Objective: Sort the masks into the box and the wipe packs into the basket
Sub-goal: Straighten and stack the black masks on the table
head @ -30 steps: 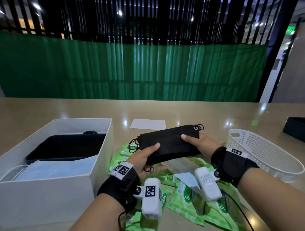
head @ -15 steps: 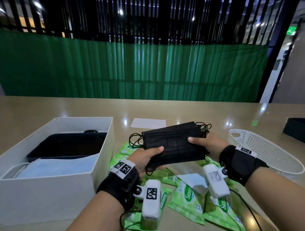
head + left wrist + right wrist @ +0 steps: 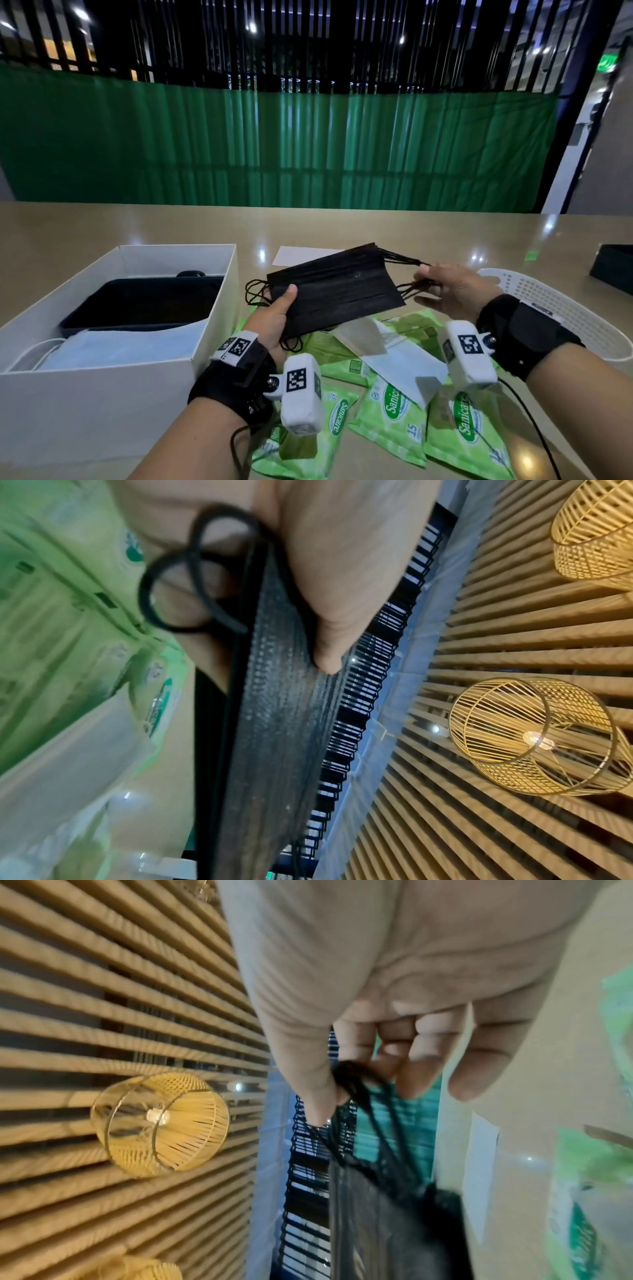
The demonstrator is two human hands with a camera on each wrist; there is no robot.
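A stack of black masks (image 3: 335, 294) hangs in the air over the table's middle. My left hand (image 3: 275, 317) grips its left end, thumb on top; the left wrist view shows the thumb pressing on the black masks (image 3: 274, 723). My right hand (image 3: 442, 287) pinches the bundled ear loops (image 3: 409, 274) at the right end, and in the right wrist view the loops (image 3: 359, 1096) sit between thumb and fingers. The white box (image 3: 212, 346) at left holds black and light-blue masks. Green wipe packs (image 3: 390, 404) lie below my hands. The white basket (image 3: 579, 318) stands at right.
A white paper sheet (image 3: 294, 255) lies behind the masks. A clear plastic wrapper (image 3: 394, 356) rests on the wipe packs. A dark box (image 3: 613, 269) sits at the far right edge. A green curtain closes off the far side of the table.
My right hand has slid off the masks' body to the ear loops at the right end. The stack has risen slightly and tilted flatter; my left hand keeps its grip.
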